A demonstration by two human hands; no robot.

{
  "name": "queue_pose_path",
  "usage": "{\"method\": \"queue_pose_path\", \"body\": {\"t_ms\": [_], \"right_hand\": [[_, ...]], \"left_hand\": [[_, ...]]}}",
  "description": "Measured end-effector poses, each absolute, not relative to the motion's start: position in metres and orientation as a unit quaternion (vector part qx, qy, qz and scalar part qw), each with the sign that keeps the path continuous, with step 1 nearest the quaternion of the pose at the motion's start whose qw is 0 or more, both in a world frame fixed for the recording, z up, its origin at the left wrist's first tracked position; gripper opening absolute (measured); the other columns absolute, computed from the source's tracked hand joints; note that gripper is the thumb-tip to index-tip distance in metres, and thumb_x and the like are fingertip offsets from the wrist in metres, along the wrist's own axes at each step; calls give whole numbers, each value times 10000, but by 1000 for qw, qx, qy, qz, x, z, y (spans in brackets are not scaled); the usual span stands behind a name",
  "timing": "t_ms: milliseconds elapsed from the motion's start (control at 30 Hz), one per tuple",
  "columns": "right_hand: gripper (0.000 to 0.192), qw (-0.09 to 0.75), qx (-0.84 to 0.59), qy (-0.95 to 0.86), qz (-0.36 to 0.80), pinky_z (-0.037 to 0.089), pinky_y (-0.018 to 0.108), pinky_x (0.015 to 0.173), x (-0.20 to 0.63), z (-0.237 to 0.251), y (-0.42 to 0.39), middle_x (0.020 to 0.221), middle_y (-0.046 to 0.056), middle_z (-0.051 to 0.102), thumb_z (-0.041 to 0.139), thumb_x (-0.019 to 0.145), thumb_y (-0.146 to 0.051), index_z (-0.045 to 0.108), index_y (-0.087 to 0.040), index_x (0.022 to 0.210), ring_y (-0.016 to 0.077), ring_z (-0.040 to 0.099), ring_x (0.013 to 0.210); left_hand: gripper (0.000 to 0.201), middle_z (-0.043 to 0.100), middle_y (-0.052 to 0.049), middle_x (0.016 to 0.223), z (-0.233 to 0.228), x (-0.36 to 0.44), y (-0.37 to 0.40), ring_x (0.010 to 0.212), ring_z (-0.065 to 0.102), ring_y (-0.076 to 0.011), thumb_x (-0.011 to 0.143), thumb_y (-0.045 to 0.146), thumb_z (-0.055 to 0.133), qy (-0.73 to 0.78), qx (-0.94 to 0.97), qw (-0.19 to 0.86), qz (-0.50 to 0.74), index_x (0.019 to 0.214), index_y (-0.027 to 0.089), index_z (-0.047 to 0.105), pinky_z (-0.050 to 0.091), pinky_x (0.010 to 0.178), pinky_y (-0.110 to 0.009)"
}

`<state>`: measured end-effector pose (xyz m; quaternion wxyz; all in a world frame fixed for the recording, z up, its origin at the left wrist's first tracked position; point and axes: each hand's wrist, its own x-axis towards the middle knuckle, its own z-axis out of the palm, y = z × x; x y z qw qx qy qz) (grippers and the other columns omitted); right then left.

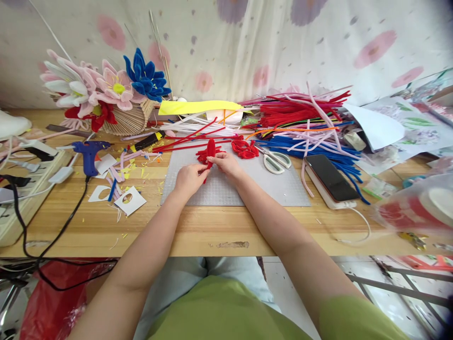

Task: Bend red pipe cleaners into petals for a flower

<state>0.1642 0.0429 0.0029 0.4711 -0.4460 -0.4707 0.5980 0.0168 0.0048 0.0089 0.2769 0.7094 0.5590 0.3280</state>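
Observation:
Both my hands meet over the grey cutting mat [226,193], closed on one red pipe cleaner petal [211,148]. My left hand [191,181] pinches its lower end. The fingers of my right hand [226,165] grip it from the other side, just below the loop. The petal stands roughly upright. Behind it lie more red pipe cleaner pieces, partly hidden by my hands. Right of my right hand rest looped red pipe cleaner petals [245,148] on the mat. Beside them are scissors [276,162] with pale handles.
A blue glue gun [89,153] and its cord lie at left near a power strip [31,193]. Finished flowers [118,87] stand at the back left. Bundles of red pipe cleaners [293,111] and blue pipe cleaners [318,151] fill the back right, near a phone [331,177].

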Motion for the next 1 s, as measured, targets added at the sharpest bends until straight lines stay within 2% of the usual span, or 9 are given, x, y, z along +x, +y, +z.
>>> {"method": "queue_pose_path", "body": {"t_ms": [133,300,533,667,767,867,933,1000], "right_hand": [[316,441,-459,-494,593,249,210,468,168,2,44,487,-42,431,765,579,-358,542,-137,535,52,356,497],[371,416,-437,-501,620,127,228,413,169,1,45,439,-77,324,748,619,-418,492,-158,551,30,197,414],[408,421,-433,-500,621,106,216,387,170,3,44,426,-83,336,770,589,-436,479,-155,539,14,197,394],[378,431,-378,-464,676,89,204,356,169,1,44,422,-98,295,774,607,-408,498,-152,585,10,170,375],[311,433,-337,-448,706,87,188,334,165,0,43,427,-98,316,759,637,-379,571,-134,672,6,156,366],[283,442,-318,-413,730,89,172,324,160,0,40,413,-104,315,766,624,-343,582,-134,678,4,147,359],[280,451,-317,-390,737,90,172,326,158,2,38,409,-103,328,774,605,-325,571,-137,648,3,149,359],[273,467,-321,-380,731,89,181,330,157,3,38,420,-92,369,774,595,-314,571,-135,630,2,156,362]], "left_hand": [[136,686,-48,807,17,7,7,828,594,-215,773,293,590,548,760,216,274,731,257,714,388,752,-288],[186,671,-47,900,21,3,9,878,574,-196,829,320,517,527,770,187,307,825,239,685,378,779,-265],[197,646,-57,921,20,5,7,853,556,-180,850,329,480,523,767,170,329,847,215,640,380,736,-248],[171,647,-46,897,16,3,12,805,553,-167,839,318,499,556,730,193,347,849,213,633,376,702,-246],[162,637,-36,823,8,6,17,760,552,-156,838,301,496,564,705,219,369,833,198,620,380,698,-248],[146,623,-24,774,-1,13,22,724,558,-144,846,282,486,558,684,268,386,817,188,593,400,692,-249],[134,620,-34,799,-6,19,24,762,567,-151,854,264,480,552,682,261,403,801,189,576,418,729,-267],[88,615,-66,894,-8,24,24,874,562,-175,837,260,522,553,677,200,442,821,190,572,421,806,-298]]}}
